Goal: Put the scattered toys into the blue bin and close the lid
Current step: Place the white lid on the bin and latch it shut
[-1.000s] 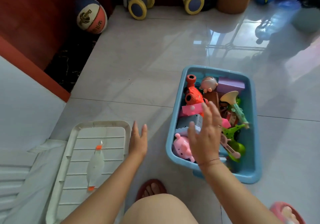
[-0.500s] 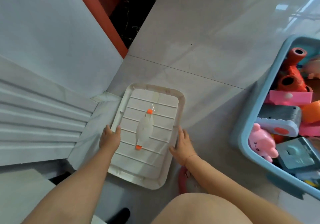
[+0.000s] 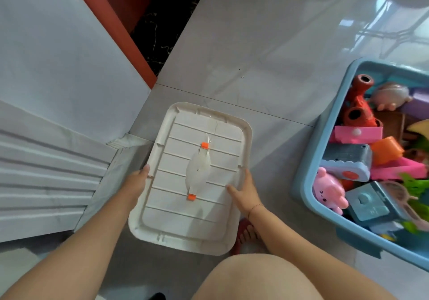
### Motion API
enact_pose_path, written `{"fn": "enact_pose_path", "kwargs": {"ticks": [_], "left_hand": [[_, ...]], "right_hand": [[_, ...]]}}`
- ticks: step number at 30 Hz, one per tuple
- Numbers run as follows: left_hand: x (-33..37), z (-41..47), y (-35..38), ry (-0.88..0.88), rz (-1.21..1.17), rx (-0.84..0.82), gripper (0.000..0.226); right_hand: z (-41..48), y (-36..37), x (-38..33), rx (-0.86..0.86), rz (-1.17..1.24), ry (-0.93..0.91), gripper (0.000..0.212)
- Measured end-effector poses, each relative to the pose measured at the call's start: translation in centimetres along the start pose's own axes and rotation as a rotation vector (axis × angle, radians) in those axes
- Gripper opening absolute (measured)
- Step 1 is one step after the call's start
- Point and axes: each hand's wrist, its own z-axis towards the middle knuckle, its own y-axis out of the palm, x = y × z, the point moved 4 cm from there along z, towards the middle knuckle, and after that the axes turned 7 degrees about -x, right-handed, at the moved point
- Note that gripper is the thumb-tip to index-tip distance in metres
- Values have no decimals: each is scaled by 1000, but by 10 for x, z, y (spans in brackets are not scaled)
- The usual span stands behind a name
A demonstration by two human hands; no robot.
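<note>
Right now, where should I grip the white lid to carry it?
By its two long rims near mid-length, left hand and right hand coming from opposite sides: the white lid is broad and flat, and its raised lip lets fingers hook.

We saw a cream-white rectangular plastic lid (image 3: 176, 218), striped with raised parallel ribs and bearing two orange clips (image 3: 204, 145), left of the light-blue rectangular plastic bin (image 3: 312, 160). Inside that bin lay a pink plastic pig toy (image 3: 327, 190) and an orange plastic cup (image 3: 386, 150).

Matt ribbed white plastic lid (image 3: 183, 211); blue plastic bin (image 3: 312, 160); glossy tiled floor (image 3: 267, 44).
</note>
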Motion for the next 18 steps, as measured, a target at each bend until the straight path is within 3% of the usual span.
{"fn": "enact_pose_path", "kwargs": {"ticks": [4, 8, 11, 14, 18], "left_hand": [[78, -36, 4, 220, -14, -138, 54], [155, -100, 43, 369, -171, -318, 43], [204, -158, 82, 517, -162, -434, 30], [246, -223, 122, 654, -119, -525, 24], [276, -291, 164, 752, 50, -686, 21]], "right_hand": [[-10, -11, -40, -10, -99, -59, 74], [-32, -25, -117, -95, 158, -186, 71], [-46, -55, -169, -60, 332, -244, 85], [-69, -113, -200, 104, 490, -229, 55], [-107, -212, -187, 393, 351, -236, 25]]}}
